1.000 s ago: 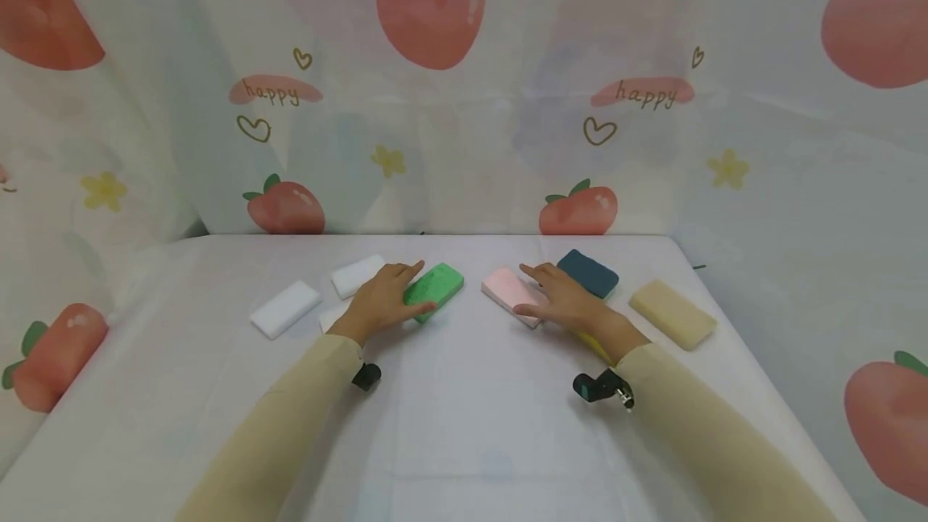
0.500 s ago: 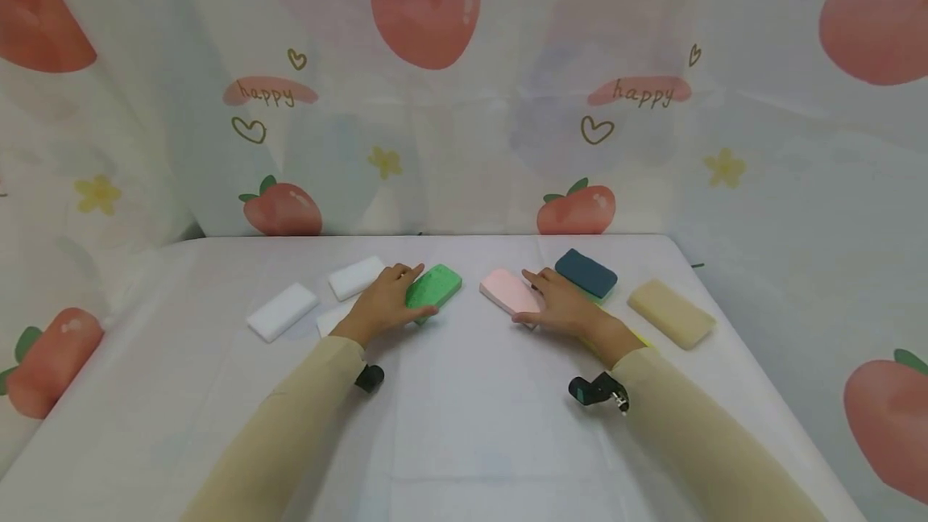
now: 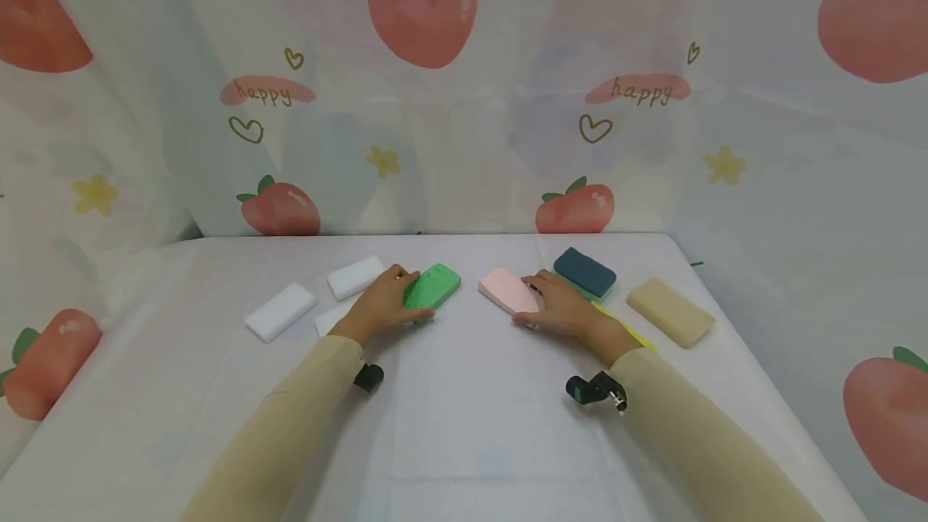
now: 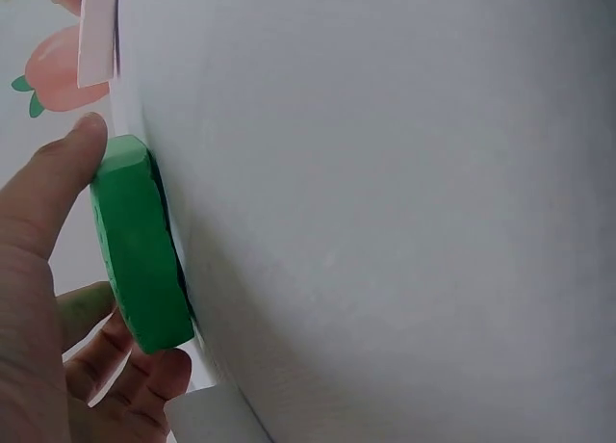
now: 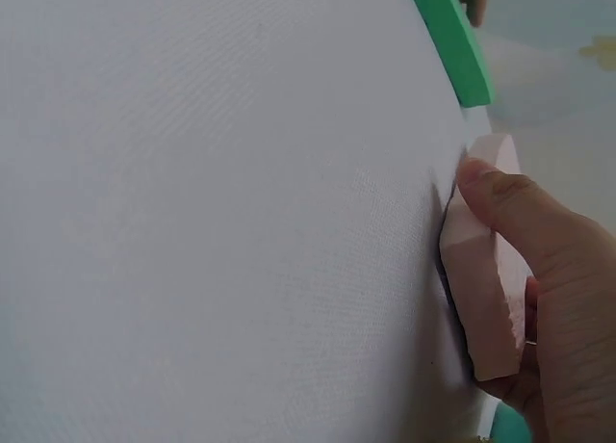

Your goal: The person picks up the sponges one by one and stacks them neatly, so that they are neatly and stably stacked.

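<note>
A speckled green sponge (image 3: 435, 284) lies on the white-covered table, left of a pale pink sponge (image 3: 505, 287). My left hand (image 3: 380, 302) grips the green one from its left side. In the left wrist view the thumb (image 4: 82, 149) meets one end of it while curled fingers (image 4: 159, 371) reach the other. My right hand (image 3: 561, 304) holds the pink sponge from the right. Its thumb (image 5: 491, 188) presses the near end in the right wrist view, and the other fingers are mostly hidden behind the sponge.
White blocks (image 3: 280, 311) lie at the left, one partly behind my left hand. Right of my right hand are a dark blue sponge (image 3: 585, 271) with a green underside and a beige sponge (image 3: 670, 311). Something yellow (image 3: 631, 329) shows behind my right wrist. A fruit-print curtain (image 3: 464, 143) hangs beyond the table.
Both hands have closed in on the sponges, the left fingers nearer the green one and the right fingers nearer the pink one. The sponges stay about where they were.
</note>
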`<state>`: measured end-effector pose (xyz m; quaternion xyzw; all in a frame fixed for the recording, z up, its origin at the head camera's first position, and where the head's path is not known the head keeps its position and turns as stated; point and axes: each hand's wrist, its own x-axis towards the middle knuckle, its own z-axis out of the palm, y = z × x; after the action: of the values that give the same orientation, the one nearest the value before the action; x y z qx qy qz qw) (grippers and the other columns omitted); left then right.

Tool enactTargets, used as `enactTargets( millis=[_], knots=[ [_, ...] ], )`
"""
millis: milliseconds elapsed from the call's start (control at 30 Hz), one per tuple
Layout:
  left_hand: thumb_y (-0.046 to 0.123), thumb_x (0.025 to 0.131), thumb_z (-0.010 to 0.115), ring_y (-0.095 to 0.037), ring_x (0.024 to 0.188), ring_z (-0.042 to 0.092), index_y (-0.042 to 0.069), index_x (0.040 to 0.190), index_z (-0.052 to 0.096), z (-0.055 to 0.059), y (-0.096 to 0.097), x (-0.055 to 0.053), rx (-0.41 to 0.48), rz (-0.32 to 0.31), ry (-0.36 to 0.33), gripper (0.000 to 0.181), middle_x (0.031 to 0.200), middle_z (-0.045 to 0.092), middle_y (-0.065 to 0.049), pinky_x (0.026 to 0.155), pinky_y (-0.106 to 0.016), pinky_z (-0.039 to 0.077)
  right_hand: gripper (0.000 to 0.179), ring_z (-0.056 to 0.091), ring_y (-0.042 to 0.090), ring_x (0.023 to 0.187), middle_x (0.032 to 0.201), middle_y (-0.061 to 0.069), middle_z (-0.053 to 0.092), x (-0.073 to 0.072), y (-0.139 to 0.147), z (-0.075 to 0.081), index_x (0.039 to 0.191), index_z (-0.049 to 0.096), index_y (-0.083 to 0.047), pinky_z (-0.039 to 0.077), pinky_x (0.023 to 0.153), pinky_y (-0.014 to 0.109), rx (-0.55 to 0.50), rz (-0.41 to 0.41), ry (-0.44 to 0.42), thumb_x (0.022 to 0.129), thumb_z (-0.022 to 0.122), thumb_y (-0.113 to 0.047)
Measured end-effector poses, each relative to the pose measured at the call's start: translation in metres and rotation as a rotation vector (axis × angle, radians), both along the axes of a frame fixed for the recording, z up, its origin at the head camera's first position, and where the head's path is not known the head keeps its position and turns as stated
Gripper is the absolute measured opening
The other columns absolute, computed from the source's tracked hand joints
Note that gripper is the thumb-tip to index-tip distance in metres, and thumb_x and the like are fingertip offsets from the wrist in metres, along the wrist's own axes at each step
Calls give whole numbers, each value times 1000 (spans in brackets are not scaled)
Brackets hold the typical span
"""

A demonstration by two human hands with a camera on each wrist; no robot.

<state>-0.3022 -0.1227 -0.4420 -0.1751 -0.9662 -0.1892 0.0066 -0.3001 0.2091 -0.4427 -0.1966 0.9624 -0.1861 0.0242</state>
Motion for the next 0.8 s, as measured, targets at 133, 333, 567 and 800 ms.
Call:
enactTargets(
  millis=[133, 333, 567, 800],
  knots=[
    [55, 79, 77, -23, 110, 54, 6, 145, 49, 0, 0, -1, 15, 7, -14, 86, 127, 50, -11, 99, -39, 45, 82, 53, 30, 117, 131, 17, 56, 1, -1, 2, 139, 51, -2, 44, 101, 50, 4, 1, 15, 81, 71, -56],
    [54, 79, 77, -22, 108, 53, 7, 144, 50, -1, 0, -2, 16, 12, -13, 85, 126, 50, -10, 99, -38, 45, 79, 54, 28, 113, 127, 16, 57, 2, -3, 5, 138, 53, -2, 46, 99, 48, 1, -11, 6, 82, 72, -55],
    [51, 79, 78, -23, 107, 54, 6, 143, 51, 1, 0, 0, 21, 8, -21, 83, 124, 51, -11, 99, -39, 45, 79, 55, 28, 115, 128, 16, 57, 3, -4, 5, 137, 54, -2, 46, 101, 47, 3, -37, -3, 82, 72, -55],
    [48, 79, 79, -23, 106, 54, 7, 142, 52, 0, 0, -1, 46, 5, -18, 80, 123, 51, -11, 99, -38, 45, 78, 56, 25, 108, 121, 14, 58, 3, -4, 2, 136, 55, -2, 48, 96, 46, -8, -54, -4, 81, 73, -55]
  ],
)
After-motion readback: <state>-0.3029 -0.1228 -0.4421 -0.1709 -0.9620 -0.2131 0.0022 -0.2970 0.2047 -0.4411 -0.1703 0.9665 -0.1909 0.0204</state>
